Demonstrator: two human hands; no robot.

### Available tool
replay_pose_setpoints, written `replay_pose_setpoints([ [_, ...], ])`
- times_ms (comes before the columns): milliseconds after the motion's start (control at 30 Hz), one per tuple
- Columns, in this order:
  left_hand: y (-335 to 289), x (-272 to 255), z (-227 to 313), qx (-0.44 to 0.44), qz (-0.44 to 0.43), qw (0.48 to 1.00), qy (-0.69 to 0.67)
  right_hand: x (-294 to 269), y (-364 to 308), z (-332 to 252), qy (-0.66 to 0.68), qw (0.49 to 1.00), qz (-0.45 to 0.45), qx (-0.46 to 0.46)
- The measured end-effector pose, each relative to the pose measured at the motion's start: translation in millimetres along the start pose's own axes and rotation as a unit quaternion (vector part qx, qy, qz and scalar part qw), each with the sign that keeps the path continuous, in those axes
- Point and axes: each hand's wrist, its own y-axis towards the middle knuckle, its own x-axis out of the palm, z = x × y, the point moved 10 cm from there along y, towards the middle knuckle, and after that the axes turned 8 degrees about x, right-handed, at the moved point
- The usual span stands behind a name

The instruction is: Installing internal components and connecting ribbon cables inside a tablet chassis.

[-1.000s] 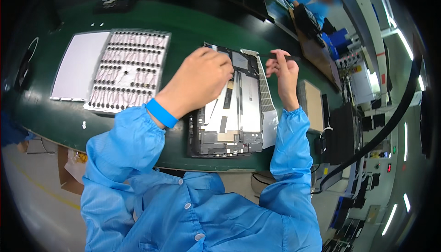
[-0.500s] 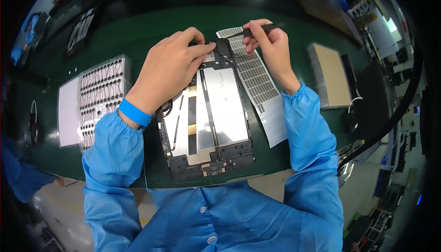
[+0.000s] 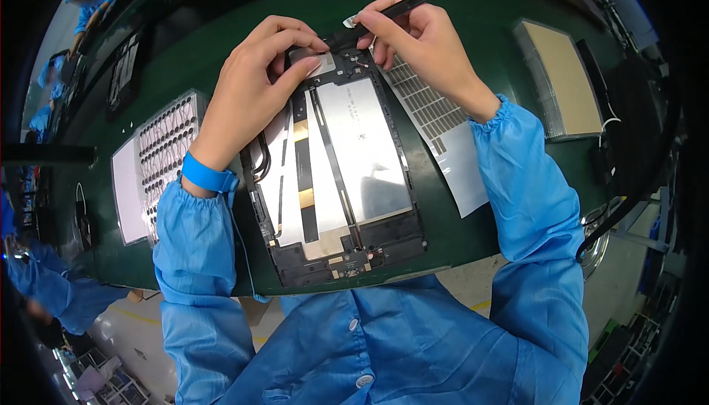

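An opened tablet (image 3: 373,157) lies before me, its silver battery panels, black frame and flat cables bared. My left hand (image 3: 262,72) is closed at its upper left end, fingers curled over the far edge and thumb on the inner side. My right hand (image 3: 428,46) holds black tweezers (image 3: 406,6), slanting down over the tablet's upper right corner. A small silvery-white piece (image 3: 350,21) shows by the right thumb tip; whether the tweezers grip it is hidden. Under the right hand, a white sheet of grey rectangular stickers (image 3: 421,98) lies beside the tablet.
On the left stands a clear tray of small black round parts with thin wires (image 3: 168,139). A tan-topped stack (image 3: 565,83) sits at the right, near a black cable (image 3: 650,198). Dark flat panels (image 3: 125,72) lie far left. A blue cord runs from my left wristband (image 3: 207,174).
My right hand has lifted the tweezers away from the sticker sheet and tablet corner; a small silvery piece now shows there. My left hand has shifted along the tablet's top. The view has also shifted.
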Motion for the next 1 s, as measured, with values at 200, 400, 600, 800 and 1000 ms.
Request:
replay_pose_setpoints([
  [200,-4.3,0.2,-2.9,0.014,-0.009,1.0,0.001,4.8,0.0,-6.6,-0.051,0.998,-0.016,-0.018],
  [400,-7.0,1.0,-6.2,0.017,0.001,1.0,-0.007,0.4,1.1,-1.6,-0.087,0.996,0.004,0.009],
  [600,-7.5,1.7,-7.3,0.021,0.008,1.0,-0.009,7.6,0.0,-4.6,-0.073,0.997,0.0,0.009],
  [800,-7.2,-1.4,-6.6,0.021,0.022,1.0,0.005,4.1,3.5,13.3,0.006,1.0,0.023,0.018],
  [1000,-9.0,-3.9,-6.9,0.02,0.034,0.999,0.009,4.4,2.6,23.6,0.079,0.996,0.029,0.031],
])
